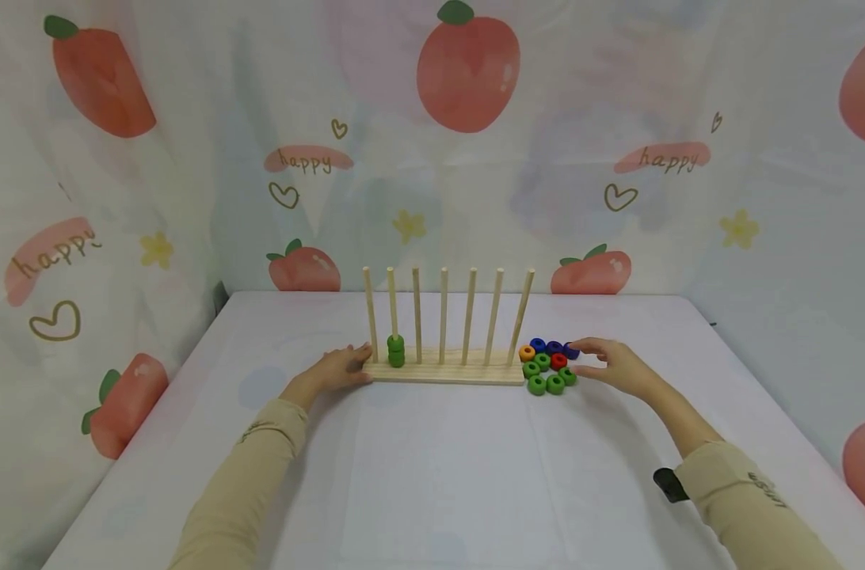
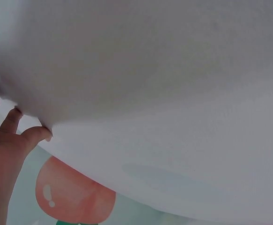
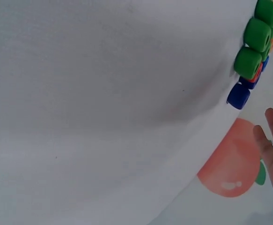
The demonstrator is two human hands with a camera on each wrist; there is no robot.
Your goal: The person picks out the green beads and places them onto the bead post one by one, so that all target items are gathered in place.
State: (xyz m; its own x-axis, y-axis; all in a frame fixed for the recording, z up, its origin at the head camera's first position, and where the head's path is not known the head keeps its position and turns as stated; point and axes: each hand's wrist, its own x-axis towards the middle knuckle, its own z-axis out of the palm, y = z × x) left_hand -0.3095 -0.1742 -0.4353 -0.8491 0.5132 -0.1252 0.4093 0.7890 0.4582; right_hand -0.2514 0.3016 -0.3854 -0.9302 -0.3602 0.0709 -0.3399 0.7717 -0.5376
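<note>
A wooden peg rack (image 1: 447,375) with a row of several upright pegs stands on the table. Green beads (image 1: 396,352) are stacked on its second peg from the left. My left hand (image 1: 336,368) grips the rack's left end, thumb towards the front and fingers further back; in the left wrist view only a corner of wood shows by the fingertips. Just off the rack's right end lie loose beads: several green beads (image 1: 555,385), a red bead (image 1: 558,361), an orange bead (image 1: 527,354) and blue beads (image 1: 538,346). My right hand (image 1: 614,368) reaches beside them, thumb and forefinger apart, nothing held.
The white table (image 1: 440,475) extends in front of the rack. A fruit-patterned cloth (image 1: 468,206) hangs behind it and at both sides. A small black object (image 1: 670,484) shows beside the right sleeve.
</note>
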